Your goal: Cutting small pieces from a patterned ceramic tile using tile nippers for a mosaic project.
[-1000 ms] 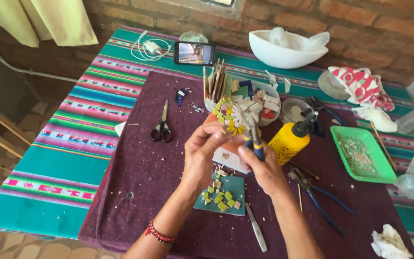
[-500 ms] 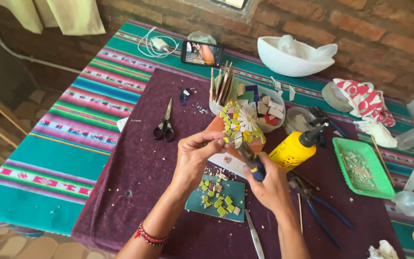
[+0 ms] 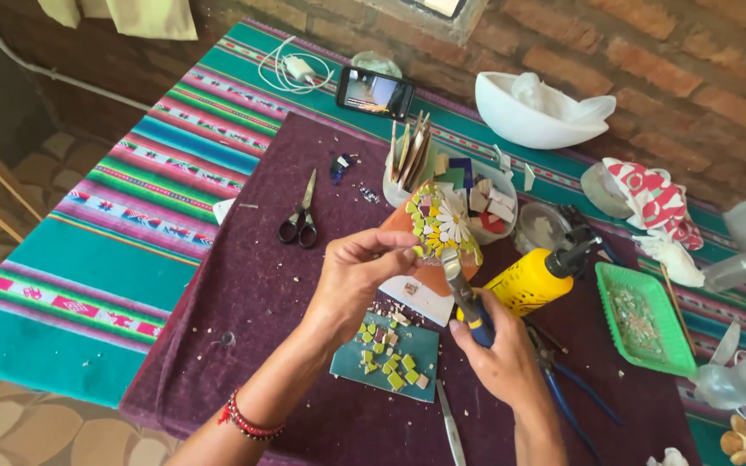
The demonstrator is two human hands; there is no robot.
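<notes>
Left hand pinched the mosaic-covered pot; right hand clenched blue-handled nippers at its tiles. One slip probably chips the daisy.

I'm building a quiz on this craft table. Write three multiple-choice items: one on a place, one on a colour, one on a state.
1. Where do the scissors lie?
A. on the purple cloth
B. in the green tray
C. in the white bowl

2. What colour is the glue bottle's body?
A. red
B. yellow
C. white

3. What is the right hand doing?
A. resting empty
B. holding scissors
C. gripping a blue-handled tool

Answers: 1 A, they lie closed on the cloth left of the hands; 2 B, yellow with a black nozzle; 3 C, the tool's tip meets the mosaic piece that the left hand holds.
</notes>
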